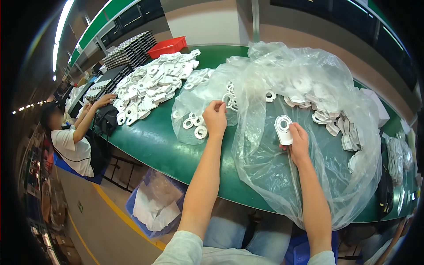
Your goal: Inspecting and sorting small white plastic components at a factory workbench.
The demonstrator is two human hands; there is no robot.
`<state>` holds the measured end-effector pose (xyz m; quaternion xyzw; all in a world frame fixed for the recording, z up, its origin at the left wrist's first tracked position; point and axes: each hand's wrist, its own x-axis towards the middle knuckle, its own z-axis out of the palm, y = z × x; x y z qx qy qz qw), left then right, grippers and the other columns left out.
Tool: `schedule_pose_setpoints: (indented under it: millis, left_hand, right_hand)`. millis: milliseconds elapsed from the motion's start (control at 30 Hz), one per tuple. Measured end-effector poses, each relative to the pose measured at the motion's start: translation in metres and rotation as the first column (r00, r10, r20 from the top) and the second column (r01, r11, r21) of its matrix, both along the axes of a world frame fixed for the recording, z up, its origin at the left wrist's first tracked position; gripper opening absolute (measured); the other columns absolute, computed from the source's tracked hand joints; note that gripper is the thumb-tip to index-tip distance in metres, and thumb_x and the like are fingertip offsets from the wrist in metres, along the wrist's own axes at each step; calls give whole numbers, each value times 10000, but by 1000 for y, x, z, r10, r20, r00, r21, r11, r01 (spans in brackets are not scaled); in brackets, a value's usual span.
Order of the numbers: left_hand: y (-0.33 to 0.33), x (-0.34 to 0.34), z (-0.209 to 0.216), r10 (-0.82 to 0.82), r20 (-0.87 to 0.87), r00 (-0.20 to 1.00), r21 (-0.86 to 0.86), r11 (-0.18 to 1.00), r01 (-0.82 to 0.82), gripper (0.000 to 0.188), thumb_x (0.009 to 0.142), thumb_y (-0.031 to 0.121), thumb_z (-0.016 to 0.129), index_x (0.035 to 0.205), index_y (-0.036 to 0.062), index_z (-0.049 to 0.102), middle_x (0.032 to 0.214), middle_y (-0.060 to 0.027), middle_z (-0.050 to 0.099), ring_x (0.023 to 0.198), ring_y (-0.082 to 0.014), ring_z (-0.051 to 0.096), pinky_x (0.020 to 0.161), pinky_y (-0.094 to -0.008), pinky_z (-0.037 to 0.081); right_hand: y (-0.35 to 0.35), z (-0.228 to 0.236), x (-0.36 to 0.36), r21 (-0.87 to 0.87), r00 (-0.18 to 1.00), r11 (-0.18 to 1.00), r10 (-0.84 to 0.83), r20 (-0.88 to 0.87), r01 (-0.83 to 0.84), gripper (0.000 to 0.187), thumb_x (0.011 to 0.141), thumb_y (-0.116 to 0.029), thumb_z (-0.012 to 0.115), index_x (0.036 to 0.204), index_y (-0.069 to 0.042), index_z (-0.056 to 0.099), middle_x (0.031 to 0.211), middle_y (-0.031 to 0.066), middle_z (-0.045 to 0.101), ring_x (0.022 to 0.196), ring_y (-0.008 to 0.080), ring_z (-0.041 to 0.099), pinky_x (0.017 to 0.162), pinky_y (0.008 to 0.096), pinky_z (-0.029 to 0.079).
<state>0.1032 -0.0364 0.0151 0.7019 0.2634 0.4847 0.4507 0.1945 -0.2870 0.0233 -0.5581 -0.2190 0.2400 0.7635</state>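
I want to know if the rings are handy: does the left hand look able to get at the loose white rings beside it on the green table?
Probably yes. The left hand rests right next to the white rings, with only thin clear plastic bag film around them.

Bare green table [150,141] at nine o'clock gives free passage; the big plastic bag [309,132] blocks three o'clock.

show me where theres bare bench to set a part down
Bare green bench lies along the near edge, between the heap of white parts and the small bag of rings by the left hand. Right of that, around the right hand, the big plastic bag covers everything.
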Motion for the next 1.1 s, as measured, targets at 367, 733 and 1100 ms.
schedule_pose_setpoints:
  millis: [367, 733, 1100]
  left_hand:
    - [13, -1, -4, -3, 333, 943, -386, 912, 139, 149, 843, -7, 585, 983, -59, 588, 836, -136, 647, 673, -184, 653, 557, -265, 536]
    - [5, -2, 2, 164, 6, 986, 265, 951, -160, 100, 834, 26, 605, 881, -8, 686, 803, -116, 643, 592, -182, 645, 551, -257, 501]
    - [11, -11, 29, 132, 420, 898, -252, 967, -24, 198, 861, 6, 593, 1039, -78, 607, 854, -105, 643, 668, -129, 608, 561, -251, 493]
  right_hand:
    - [2, 6, -4, -6, 1000, 1000, 1, -13, -1, 223, 961, -235, 449, 946, -36, 551, 720, 49, 600, 475, 135, 548, 407, 248, 419]
    - [3, 4, -4, 2, 1000, 1000, -1, -10, 1, 219, 963, -223, 454, 928, -33, 557, 708, 43, 599, 471, 123, 544, 403, 241, 427]
    - [0, 2, -3, 15, 1000, 999, -28, -10, 28, 220, 954, -228, 478, 939, -28, 569, 694, 42, 602, 465, 127, 553, 390, 236, 416]
